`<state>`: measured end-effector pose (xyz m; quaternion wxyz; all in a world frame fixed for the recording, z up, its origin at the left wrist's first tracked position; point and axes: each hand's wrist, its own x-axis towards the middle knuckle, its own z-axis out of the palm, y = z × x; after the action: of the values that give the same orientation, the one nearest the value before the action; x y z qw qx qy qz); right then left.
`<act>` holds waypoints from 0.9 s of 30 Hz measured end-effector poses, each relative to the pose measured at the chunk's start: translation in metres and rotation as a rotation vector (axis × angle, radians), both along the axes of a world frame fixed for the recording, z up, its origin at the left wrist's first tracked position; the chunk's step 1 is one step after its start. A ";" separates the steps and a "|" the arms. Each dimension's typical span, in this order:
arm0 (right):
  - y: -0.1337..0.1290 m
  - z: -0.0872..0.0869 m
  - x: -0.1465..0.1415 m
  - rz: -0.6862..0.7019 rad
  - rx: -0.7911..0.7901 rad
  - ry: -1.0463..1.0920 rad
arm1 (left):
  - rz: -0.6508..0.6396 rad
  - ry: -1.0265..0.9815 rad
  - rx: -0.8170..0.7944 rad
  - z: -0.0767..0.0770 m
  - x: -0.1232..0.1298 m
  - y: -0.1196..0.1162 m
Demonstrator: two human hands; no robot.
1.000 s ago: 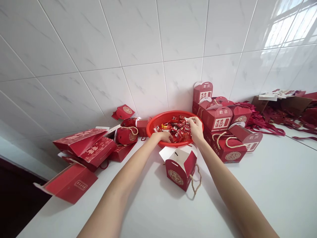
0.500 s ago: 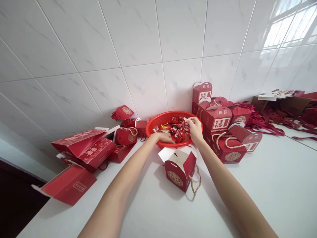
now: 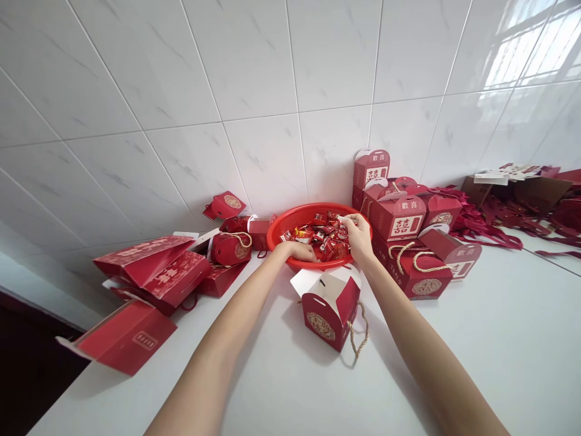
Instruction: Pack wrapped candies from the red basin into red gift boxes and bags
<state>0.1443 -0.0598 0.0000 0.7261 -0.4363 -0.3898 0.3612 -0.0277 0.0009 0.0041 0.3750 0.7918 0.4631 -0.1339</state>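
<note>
A red plastic basket (image 3: 297,213) with wrapped candies (image 3: 320,233) stands against the wall. My left hand (image 3: 301,251) reaches over its front rim, low among the candies; its fingertips are hidden. At the basket's right side my right hand (image 3: 357,231) is closed in a pinch on a small red and white wrapped candy (image 3: 344,221). Between my forearms, just in front of the basket, an open red box (image 3: 327,315) stands with its white inside showing and a rope handle (image 3: 362,333) hanging at its right.
Red gift boxes (image 3: 402,218) are stacked right of the basket, with dark red ribbons (image 3: 483,227) beyond. More red boxes (image 3: 167,278) lie at the left, one (image 3: 127,336) near the table's left edge. A tiled wall (image 3: 263,157) rises behind.
</note>
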 end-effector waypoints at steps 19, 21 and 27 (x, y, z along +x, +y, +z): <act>-0.001 0.001 0.000 -0.002 0.007 -0.024 | -0.059 -0.144 -0.084 0.006 0.000 -0.004; 0.000 0.000 -0.001 -0.002 0.009 -0.022 | -0.076 -0.178 -0.078 0.004 -0.001 -0.002; 0.002 -0.003 0.000 0.010 0.031 -0.012 | 0.035 -0.468 0.104 -0.001 -0.003 0.004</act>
<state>0.1439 -0.0579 -0.0031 0.7286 -0.4254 -0.4019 0.3560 -0.0302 0.0044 0.0035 0.4331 0.8115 0.3834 0.0837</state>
